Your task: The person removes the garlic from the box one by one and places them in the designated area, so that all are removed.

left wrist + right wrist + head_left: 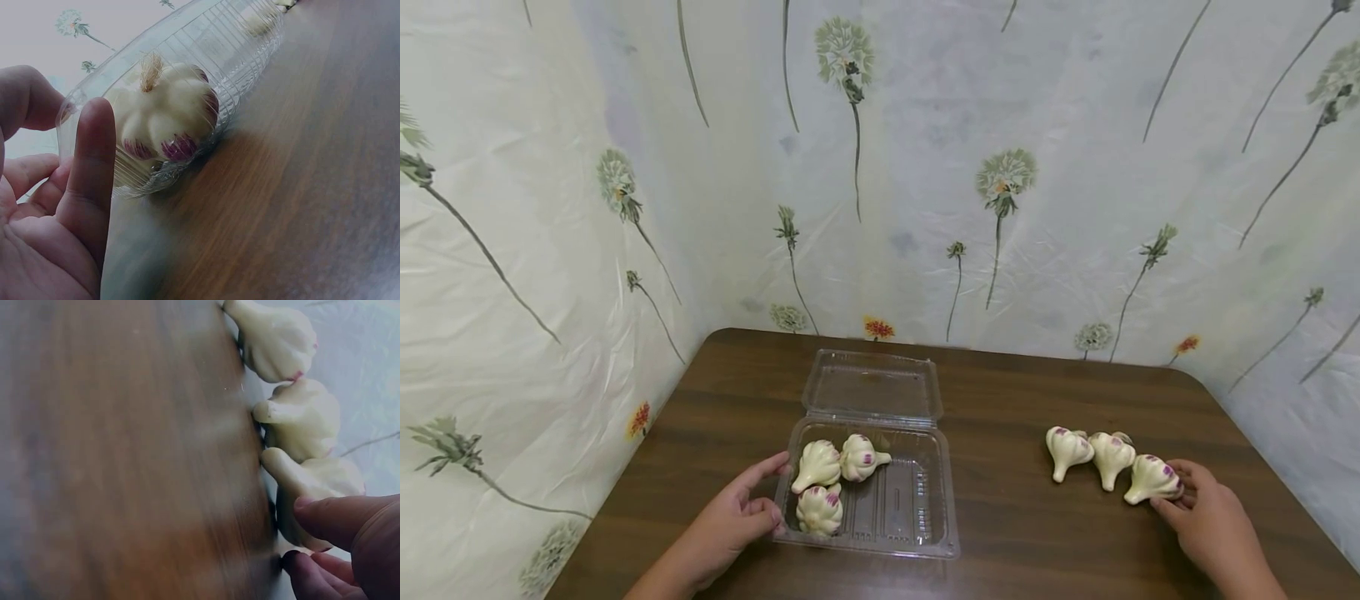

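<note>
A clear plastic clamshell box (951, 500) lies on the table with its lid folded back. Three whitish garlic bulbs with purple patches sit in its left part, one being the front bulb (820, 511). My left hand (730, 525) holds the box at its left edge, with thumb and fingers at the rim (70, 103). Off to the right, three more garlic bulbs lie in a slanting row: a left bulb (1067, 450), a middle bulb (1111, 457) and a right bulb (1152, 478). My right hand (1210, 512) grips the right bulb, its thumb across the side in the right wrist view.
The dark wooden table (1015, 533) has rounded far corners. A pale sheet with dandelion prints (925, 167) hangs behind it and along both sides. The open lid (874, 385) extends toward the table's far edge.
</note>
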Demonstrator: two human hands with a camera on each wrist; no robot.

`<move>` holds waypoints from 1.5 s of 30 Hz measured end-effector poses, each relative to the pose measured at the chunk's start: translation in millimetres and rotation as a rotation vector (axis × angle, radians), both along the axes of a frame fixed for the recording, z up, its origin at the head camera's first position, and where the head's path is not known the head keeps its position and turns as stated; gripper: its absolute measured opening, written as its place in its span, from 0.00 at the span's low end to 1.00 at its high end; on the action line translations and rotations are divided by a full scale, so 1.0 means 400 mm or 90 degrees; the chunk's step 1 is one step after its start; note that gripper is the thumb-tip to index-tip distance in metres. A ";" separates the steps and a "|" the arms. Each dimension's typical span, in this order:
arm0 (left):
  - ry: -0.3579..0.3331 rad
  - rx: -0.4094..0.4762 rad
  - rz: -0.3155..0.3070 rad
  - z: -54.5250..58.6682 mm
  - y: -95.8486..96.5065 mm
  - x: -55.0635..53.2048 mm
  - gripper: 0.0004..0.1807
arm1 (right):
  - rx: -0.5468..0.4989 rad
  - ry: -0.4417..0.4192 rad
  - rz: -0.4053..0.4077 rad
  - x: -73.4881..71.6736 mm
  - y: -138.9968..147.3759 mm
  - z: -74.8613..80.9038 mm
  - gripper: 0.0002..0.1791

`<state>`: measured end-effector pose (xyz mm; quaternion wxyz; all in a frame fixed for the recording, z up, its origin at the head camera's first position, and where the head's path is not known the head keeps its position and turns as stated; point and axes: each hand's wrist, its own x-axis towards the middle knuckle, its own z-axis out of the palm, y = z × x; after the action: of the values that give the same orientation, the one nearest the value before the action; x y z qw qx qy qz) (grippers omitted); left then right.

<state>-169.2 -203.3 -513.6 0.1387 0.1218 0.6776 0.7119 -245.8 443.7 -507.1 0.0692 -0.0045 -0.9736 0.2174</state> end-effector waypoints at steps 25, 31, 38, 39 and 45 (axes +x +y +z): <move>-0.001 0.005 0.001 -0.005 -0.005 0.006 0.43 | -0.072 -0.115 -0.076 -0.018 -0.008 0.009 0.53; -0.002 -0.005 0.002 -0.002 -0.004 0.005 0.42 | -0.046 -0.059 -0.085 -0.004 -0.026 0.017 0.52; -0.007 -0.005 0.001 -0.002 -0.001 0.002 0.43 | -0.032 0.031 -0.077 0.018 -0.073 0.048 0.47; -0.007 -0.004 0.003 -0.002 -0.001 0.002 0.43 | -0.032 0.042 -0.074 0.022 -0.082 0.052 0.45; -0.009 -0.005 0.007 0.000 0.000 0.002 0.43 | -0.035 0.071 -0.058 0.051 -0.135 0.078 0.41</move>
<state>-168.5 -203.4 -513.7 0.1399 0.1129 0.6798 0.7111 -225.6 389.6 -475.8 0.1328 -0.0385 -0.9607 0.2406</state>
